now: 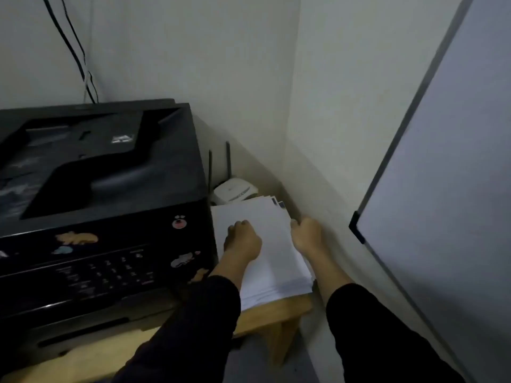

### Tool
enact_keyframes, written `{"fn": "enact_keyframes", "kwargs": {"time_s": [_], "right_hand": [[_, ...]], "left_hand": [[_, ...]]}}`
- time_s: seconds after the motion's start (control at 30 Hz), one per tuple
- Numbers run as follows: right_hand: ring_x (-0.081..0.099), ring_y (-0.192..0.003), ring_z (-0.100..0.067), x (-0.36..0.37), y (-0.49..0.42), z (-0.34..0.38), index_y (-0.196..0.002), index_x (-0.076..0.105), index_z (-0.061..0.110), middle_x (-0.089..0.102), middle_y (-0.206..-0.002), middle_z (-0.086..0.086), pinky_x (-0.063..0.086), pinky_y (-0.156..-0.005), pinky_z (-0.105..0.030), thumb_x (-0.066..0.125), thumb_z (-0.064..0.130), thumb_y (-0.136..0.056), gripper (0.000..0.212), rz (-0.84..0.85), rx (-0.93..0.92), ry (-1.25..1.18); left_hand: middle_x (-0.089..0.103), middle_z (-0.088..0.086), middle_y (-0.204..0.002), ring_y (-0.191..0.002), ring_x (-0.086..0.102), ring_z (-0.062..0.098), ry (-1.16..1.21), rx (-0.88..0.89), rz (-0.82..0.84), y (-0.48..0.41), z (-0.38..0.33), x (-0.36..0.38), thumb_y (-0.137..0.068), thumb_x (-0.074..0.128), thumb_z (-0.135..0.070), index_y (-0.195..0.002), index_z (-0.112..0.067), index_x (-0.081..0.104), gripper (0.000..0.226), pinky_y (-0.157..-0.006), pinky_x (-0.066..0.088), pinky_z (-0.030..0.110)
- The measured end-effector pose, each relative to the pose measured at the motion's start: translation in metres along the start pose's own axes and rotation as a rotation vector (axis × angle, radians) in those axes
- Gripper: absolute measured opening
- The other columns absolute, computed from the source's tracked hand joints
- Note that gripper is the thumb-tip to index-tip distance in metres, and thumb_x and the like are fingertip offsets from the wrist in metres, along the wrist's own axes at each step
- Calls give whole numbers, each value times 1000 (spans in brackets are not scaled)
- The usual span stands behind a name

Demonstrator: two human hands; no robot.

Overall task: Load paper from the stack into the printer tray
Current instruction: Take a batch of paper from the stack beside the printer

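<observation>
A white paper stack point(272, 244) lies on the wooden table point(279, 308), just right of the black printer point(105, 205). My left hand point(243, 241) rests on top of the stack with its fingers bent down onto the top sheet. My right hand point(305, 234) grips the stack's right edge, fingers curled round it next to the wall. The printer's paper tray slot point(83, 331) sits low on its front, closed. Both forearms wear dark sleeves.
A white router point(235, 190) with two antennas stands behind the stack in the corner. A whiteboard point(442, 189) leans against the wall at the right. Cables hang down the wall behind the printer. Stickers cover the printer's front panel.
</observation>
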State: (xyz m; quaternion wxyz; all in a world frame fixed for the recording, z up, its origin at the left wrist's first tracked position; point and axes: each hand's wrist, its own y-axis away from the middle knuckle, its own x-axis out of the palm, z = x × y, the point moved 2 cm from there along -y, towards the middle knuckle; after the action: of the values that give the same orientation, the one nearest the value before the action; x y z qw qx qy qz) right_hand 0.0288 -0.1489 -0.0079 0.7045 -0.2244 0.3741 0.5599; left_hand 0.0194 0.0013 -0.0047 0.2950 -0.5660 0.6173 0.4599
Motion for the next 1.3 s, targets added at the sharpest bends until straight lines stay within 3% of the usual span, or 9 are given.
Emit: {"fn": "enact_keyframes", "kwargs": {"time_s": [0.17,0.33,0.53,0.73,0.83,0.97,1.17,1.3], "right_hand": [[43,-128,-37,36,-13,-20,-136,44,1,44,-141,-19,40,-103,-43,42,34,-99,50,282,203,119],[36,-132,-34,57,-25,-27,-139,41,5,33,-147,-16,36,-106,-42,41,43,-97,57,398,300,147],[46,-122,-31,72,-29,-9,-126,54,1,46,-135,-20,44,-102,-41,42,26,-97,41,236,300,214],[48,-124,-34,86,-20,0,-136,43,-6,41,-140,-26,41,-107,-41,49,32,-93,58,172,332,316],[48,-125,-33,86,-20,-2,-137,42,-5,42,-139,-24,39,-109,-40,52,29,-92,58,178,363,262],[54,-117,-31,74,-23,4,-129,47,0,51,-132,-20,44,-104,-40,54,21,-94,42,114,408,91],[55,-115,-29,67,-19,5,-126,44,5,58,-126,-17,44,-97,-40,53,21,-95,36,119,325,75],[49,-121,-30,66,-4,18,-125,47,6,60,-125,-16,45,-98,-40,54,21,-95,34,51,137,247]], "left_hand": [[33,15,-145,-131,37,31,-73,-116,130,-10,30,33,-95,50,-17,-136,-1,34,47,-104,39,37],[20,15,-150,-134,34,29,-101,-158,239,-14,38,52,-89,65,-25,-143,0,25,71,-107,38,35],[21,13,-146,-132,34,30,-167,-148,208,-21,40,55,-90,64,-28,-137,-2,36,61,-106,40,35],[20,13,-146,-133,30,30,-190,-123,163,-21,41,58,-89,64,-28,-136,-3,37,60,-104,40,33],[20,13,-146,-133,29,30,-201,-123,159,-21,40,58,-90,63,-29,-138,-3,35,62,-106,38,33],[20,13,-146,-133,29,30,-213,-127,161,-21,41,61,-90,62,-28,-137,-4,34,59,-107,37,33],[19,13,-147,-135,27,30,-197,-144,170,-22,40,62,-91,62,-28,-138,-5,33,60,-107,37,33],[16,13,-148,-135,26,30,-200,-161,183,-20,40,63,-92,59,-25,-139,-5,31,58,-107,37,33]]}}
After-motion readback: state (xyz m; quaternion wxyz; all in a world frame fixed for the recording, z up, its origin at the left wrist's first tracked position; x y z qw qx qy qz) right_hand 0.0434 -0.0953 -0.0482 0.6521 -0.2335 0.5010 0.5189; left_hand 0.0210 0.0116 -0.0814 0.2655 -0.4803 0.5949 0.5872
